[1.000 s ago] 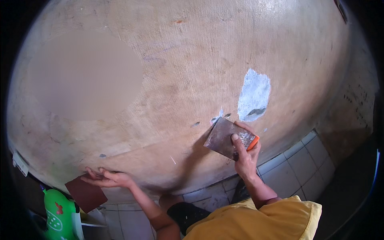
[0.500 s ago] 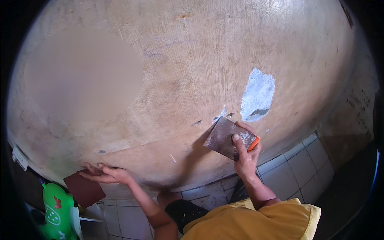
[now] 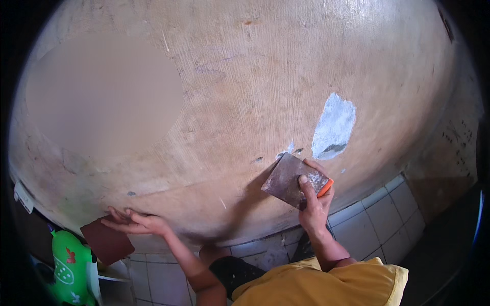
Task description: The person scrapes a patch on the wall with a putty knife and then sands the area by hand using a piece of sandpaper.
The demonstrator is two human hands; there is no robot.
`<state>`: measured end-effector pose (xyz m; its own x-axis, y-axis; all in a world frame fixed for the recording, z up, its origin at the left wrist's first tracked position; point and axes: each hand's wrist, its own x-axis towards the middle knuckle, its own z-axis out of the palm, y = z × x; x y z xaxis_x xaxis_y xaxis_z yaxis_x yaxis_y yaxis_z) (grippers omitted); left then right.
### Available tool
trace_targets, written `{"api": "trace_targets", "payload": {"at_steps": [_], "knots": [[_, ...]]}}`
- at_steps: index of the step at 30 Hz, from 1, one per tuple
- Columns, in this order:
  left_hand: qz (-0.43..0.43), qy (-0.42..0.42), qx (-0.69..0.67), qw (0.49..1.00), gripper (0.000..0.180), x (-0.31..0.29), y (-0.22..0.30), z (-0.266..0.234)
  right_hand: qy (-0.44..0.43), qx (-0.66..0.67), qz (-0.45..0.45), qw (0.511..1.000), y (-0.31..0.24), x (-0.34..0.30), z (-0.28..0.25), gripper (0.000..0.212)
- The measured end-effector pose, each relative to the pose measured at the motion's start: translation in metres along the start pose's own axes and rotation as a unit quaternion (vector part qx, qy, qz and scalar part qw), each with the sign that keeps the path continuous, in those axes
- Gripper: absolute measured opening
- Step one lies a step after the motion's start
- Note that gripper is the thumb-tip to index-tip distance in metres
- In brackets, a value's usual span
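Observation:
My right hand (image 3: 315, 204) grips a wide putty knife (image 3: 287, 179), thumb on its stained, whitish-smeared metal blade. An orange part of it shows beside my fingers. The blade's upper corner is at a small chipped white spot (image 3: 290, 147) on the brownish wall (image 3: 229, 117); whether it touches is hard to tell. At lower left, my left hand (image 3: 140, 223) is turned palm up near the wall. A dark red-brown sheet of sandpaper (image 3: 108, 244) hangs at its fingers, apparently held between them. Part of that grip is hidden.
A larger pale bare patch (image 3: 334, 125) marks the wall at right. Below left stand a bright green inflatable-looking object (image 3: 70, 262) and a white shelf edge (image 3: 113, 278). White floor tiles (image 3: 352, 227) run along the wall's base. A small white box (image 3: 23, 196) sits at far left.
The view has shifted slightly, so the wall marks sit a little lower and farther right. Both hands keep nearly the same pose, with the putty knife and sandpaper still in them.

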<state>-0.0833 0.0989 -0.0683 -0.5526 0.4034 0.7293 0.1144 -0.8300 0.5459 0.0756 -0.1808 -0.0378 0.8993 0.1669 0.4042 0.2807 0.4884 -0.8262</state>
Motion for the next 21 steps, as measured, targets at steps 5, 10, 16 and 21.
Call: {"api": "trace_targets", "payload": {"at_steps": [5, 10, 16, 21], "knots": [[-0.006, 0.002, -0.017, 1.000, 0.066, -0.001, 0.003, 0.002, 0.014, 0.016, 0.026, 0.999, -0.002, -0.004, 0.003, 0.041], [-0.012, 0.001, -0.036, 0.999, 0.070, 0.000, 0.001, -0.001, 0.022, 0.034, 0.014, 0.999, 0.000, 0.001, 0.006, 0.042], [-0.012, 0.001, -0.028, 1.000, 0.069, 0.000, 0.004, 0.001, 0.013, 0.018, 0.003, 1.000, 0.000, 0.002, 0.004, 0.035], [-0.012, -0.002, -0.032, 0.999, 0.069, 0.003, 0.006, 0.002, 0.015, -0.007, -0.018, 1.000, 0.002, 0.004, 0.002, 0.036]]}}
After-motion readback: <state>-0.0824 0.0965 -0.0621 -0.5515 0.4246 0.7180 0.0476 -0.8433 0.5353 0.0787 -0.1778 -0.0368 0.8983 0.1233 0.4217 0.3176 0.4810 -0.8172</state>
